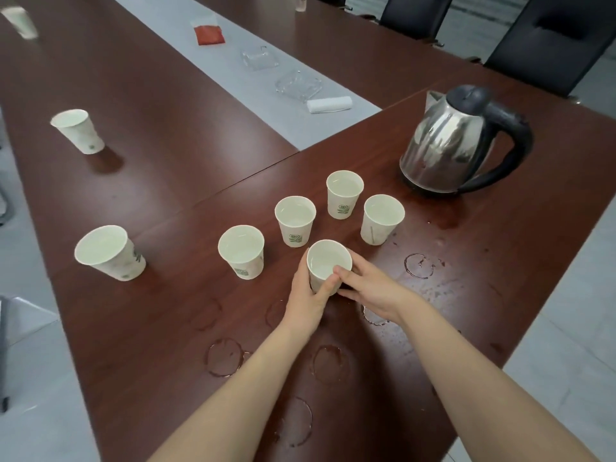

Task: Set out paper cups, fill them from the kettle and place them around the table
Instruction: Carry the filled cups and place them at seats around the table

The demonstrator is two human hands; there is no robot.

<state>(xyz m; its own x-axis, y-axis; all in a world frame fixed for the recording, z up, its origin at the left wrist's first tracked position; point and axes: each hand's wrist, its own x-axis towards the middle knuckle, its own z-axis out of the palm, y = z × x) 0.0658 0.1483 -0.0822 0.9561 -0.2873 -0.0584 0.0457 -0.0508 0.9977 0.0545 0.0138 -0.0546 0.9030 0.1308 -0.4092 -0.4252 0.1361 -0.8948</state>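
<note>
A white paper cup [328, 260] holding water stands on the dark red table [166, 328], and both hands wrap it: my left hand [308, 295] from the left, my right hand [370, 288] from the right. Several more filled cups stand just beyond it: one [241, 251] to the left, one [295, 220] behind, one [344, 193] further back, one [382, 218] to the right. Two cups stand apart along the left side, near [108, 251] and far [78, 130]. The steel kettle [460, 141] with a black handle stands at the right.
Wet rings and drips mark the table near me. Along a grey centre strip [206, 61] lie a red packet [210, 34], two glass ashtrays [298, 85] and a rolled white cloth [329, 104]. Black chairs [553, 38] line the far right edge. Another cup [20, 21] stands far left.
</note>
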